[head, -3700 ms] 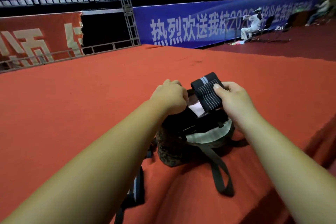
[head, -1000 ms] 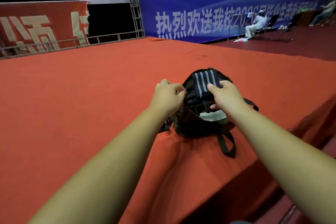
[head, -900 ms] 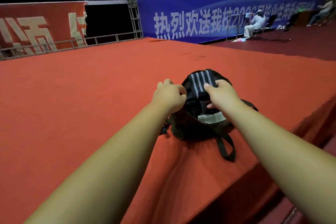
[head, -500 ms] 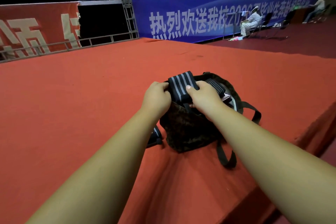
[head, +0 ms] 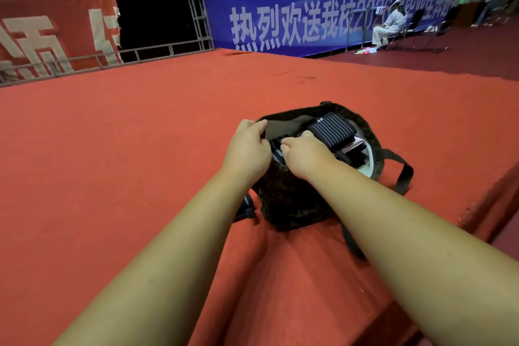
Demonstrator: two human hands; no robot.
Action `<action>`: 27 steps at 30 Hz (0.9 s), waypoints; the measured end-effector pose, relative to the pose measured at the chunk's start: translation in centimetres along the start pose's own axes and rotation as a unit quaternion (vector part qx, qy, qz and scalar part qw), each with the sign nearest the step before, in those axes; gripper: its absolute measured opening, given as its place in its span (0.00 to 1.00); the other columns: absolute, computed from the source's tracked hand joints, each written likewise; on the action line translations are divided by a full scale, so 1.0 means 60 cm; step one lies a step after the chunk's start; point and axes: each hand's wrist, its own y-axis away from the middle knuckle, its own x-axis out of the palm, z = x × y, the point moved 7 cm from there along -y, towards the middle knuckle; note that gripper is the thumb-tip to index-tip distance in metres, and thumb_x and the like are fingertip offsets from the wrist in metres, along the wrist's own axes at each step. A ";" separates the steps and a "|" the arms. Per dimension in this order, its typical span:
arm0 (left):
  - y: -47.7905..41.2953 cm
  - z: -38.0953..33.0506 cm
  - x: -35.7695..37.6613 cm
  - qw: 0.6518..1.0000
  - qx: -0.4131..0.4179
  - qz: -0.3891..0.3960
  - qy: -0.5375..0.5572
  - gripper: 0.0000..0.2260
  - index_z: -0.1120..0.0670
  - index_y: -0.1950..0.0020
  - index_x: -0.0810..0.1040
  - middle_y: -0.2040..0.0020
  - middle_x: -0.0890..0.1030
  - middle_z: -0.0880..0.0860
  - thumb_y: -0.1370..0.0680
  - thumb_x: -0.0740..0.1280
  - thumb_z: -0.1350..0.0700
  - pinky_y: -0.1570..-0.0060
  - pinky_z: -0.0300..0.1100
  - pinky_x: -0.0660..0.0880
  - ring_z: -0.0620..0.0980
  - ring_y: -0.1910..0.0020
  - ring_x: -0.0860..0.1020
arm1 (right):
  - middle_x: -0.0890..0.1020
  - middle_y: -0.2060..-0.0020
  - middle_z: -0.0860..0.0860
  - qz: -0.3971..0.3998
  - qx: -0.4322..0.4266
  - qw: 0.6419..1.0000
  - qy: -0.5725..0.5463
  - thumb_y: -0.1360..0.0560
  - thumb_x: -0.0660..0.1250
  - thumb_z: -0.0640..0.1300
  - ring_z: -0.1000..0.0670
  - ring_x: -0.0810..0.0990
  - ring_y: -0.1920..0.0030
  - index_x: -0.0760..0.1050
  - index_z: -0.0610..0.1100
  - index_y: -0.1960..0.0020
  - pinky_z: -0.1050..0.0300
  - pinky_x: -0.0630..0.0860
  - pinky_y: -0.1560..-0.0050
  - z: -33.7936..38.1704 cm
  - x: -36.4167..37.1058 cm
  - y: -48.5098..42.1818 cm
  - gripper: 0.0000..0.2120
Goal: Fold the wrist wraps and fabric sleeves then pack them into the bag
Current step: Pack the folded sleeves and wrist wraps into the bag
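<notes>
A dark camouflage bag [head: 292,205] stands open on the red carpeted platform [head: 112,177]. My left hand [head: 248,149] grips the bag's near-left rim and holds the mouth open. My right hand [head: 304,159] is at the mouth with its fingers curled down onto a dark striped wrist wrap [head: 276,149], of which only a sliver shows between my hands. A second folded wrist wrap [head: 332,130], dark with thin pale stripes, lies on top of other things inside the bag. The bag's lower contents are hidden.
The bag's dark strap [head: 404,174] loops out to the right, and another dark piece [head: 247,209] lies under my left forearm. The platform drops off along its right edge [head: 483,205]. Far off are banners, a metal truss [head: 196,3] and a seated person [head: 390,24].
The striped wrap that both hands held above the bag's mouth has gone down into the bag. My left hand has shifted to the rim, and the other wrap inside is now uncovered.
</notes>
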 end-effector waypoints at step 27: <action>0.185 0.213 -0.045 0.966 -0.234 0.104 -0.019 0.18 0.60 0.30 0.79 0.33 0.83 0.60 0.20 0.65 0.62 0.41 0.46 0.78 0.59 0.38 0.82 | 0.85 0.43 0.48 -0.059 -0.073 0.962 -0.257 0.19 0.61 0.42 0.48 0.82 0.45 0.85 0.49 0.46 0.59 0.75 0.46 0.123 0.077 0.216 0.13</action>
